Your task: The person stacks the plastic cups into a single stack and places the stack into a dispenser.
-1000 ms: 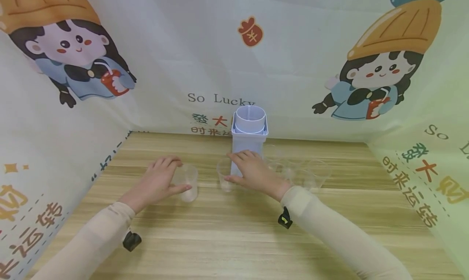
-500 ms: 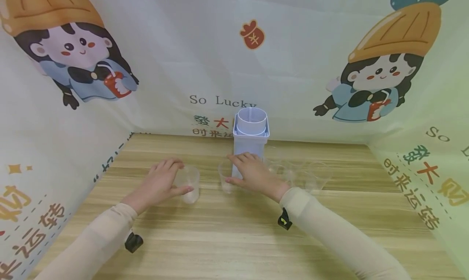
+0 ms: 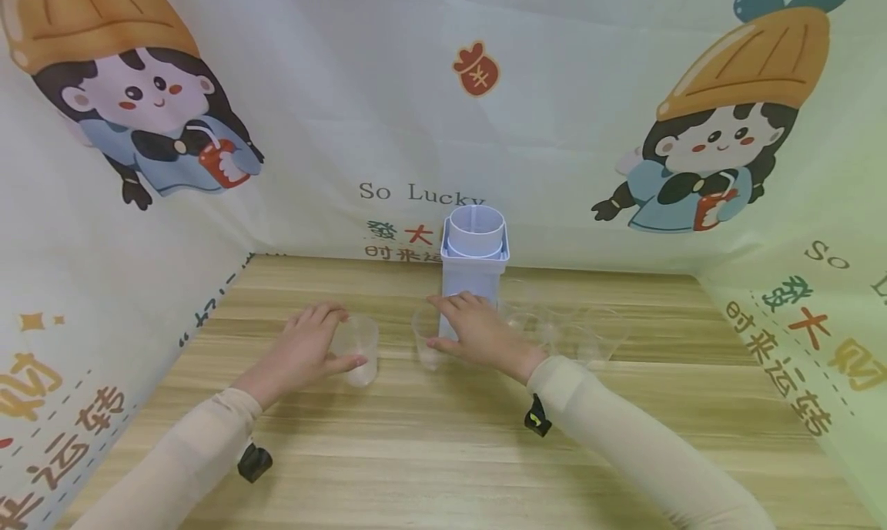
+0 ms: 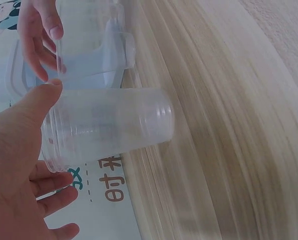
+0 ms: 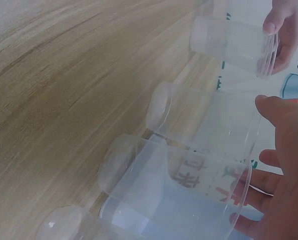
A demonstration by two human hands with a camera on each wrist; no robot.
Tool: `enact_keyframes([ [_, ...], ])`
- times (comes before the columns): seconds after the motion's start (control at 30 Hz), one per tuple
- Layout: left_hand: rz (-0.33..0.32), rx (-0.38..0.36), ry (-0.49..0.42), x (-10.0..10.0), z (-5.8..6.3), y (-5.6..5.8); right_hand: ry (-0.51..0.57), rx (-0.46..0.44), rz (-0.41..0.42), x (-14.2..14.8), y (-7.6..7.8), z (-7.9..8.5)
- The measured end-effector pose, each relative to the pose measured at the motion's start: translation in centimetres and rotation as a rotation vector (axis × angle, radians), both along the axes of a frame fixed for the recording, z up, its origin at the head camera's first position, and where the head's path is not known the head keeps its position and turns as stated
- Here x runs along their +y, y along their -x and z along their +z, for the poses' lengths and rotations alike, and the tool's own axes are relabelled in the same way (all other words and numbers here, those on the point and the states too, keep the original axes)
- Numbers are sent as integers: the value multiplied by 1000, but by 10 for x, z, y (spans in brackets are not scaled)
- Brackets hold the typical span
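Note:
My left hand point(image 3: 301, 353) holds a small stack of clear plastic cups point(image 3: 363, 349) near the rim, thumb on the near side and fingers beyond. Several close rims show on these cups in the left wrist view. To their right, my right hand point(image 3: 481, 333) pinches a single clear plastic cup point(image 5: 204, 117) at its rim, just in front of the pale blue container. Both the stack and the cup stand upright, their bases at the tabletop. In the right wrist view another clear cup point(image 5: 138, 170) stands beside the held one, partly behind my right fingers.
The pale blue square container point(image 3: 476, 264), with a round tube in its top, stands against the back cloth point(image 3: 312, 129). Several more clear cups point(image 3: 599, 333) stand right of it, partly behind my right wrist. Printed cloth walls enclose the wooden table point(image 3: 416, 453) on three sides.
The head view has shifted slightly. Both hands keep their hold on the cups in nearly the same place.

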State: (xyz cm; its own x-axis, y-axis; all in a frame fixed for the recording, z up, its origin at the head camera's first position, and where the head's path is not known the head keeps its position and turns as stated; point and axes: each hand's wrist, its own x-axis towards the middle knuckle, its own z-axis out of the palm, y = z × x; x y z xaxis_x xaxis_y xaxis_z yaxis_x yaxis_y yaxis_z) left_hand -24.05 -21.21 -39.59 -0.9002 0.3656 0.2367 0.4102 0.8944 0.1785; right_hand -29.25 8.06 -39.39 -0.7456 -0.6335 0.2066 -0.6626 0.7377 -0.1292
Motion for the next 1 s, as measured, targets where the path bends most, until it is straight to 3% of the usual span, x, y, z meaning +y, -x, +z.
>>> enact_keyframes([
  [0.37,-4,-5,-7,4,-1,-1,62,16,19,3,-2,16],
  [0.6,-17,-29,-8,11,1,2,102,153,56,8,8,19],
  [0.77,-21,-36,-11,17,0,6,139,135,66,10,-3,42],
  [1.0,-36,-40,-16,24,0,11,146,100,62,15,-6,56],
])
